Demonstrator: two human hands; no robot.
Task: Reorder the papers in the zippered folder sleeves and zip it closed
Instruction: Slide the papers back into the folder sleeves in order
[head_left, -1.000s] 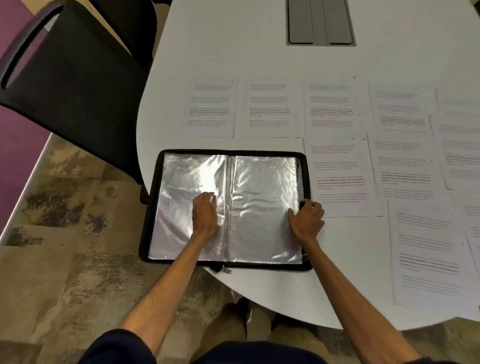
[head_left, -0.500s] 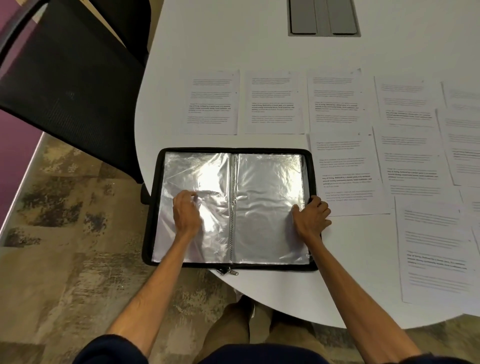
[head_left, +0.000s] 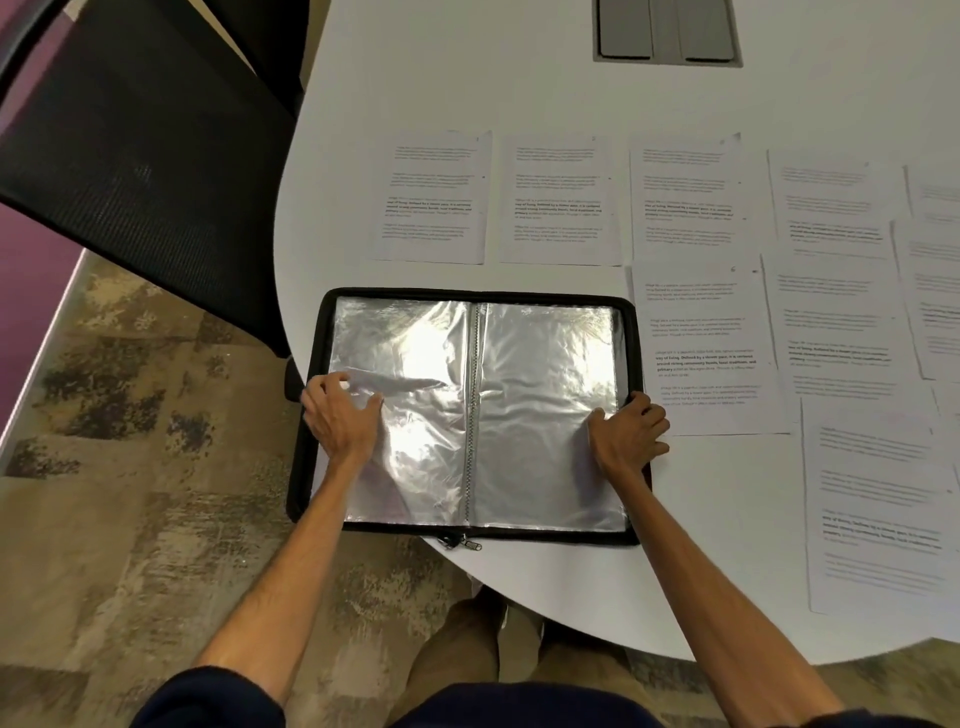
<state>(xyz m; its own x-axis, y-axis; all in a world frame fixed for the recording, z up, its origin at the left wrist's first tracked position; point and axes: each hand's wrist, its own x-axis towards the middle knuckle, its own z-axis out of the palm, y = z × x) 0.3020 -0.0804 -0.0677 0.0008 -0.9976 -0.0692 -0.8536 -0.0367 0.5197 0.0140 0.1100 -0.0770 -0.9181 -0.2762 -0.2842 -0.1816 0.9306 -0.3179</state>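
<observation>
The black zippered folder (head_left: 306, 457) lies open at the table's near left edge, its shiny clear sleeves (head_left: 540, 395) empty on both sides. Its zipper pulls (head_left: 462, 543) hang at the bottom middle. My left hand (head_left: 340, 415) rests on the left sleeve's outer edge with fingers curled at the plastic. My right hand (head_left: 626, 434) grips the folder's right edge, thumb on the right sleeve. Several printed papers (head_left: 561, 200) lie spread on the table behind and to the right of the folder.
The white table (head_left: 467, 78) curves round at its left end, and the folder overhangs that edge. A black mesh chair (head_left: 135, 156) stands to the left. A grey cable hatch (head_left: 667, 31) is set in the table at the back.
My left hand slid from beside the folder's spine outward to the left sleeve's outer edge. My right hand stayed at the right edge.
</observation>
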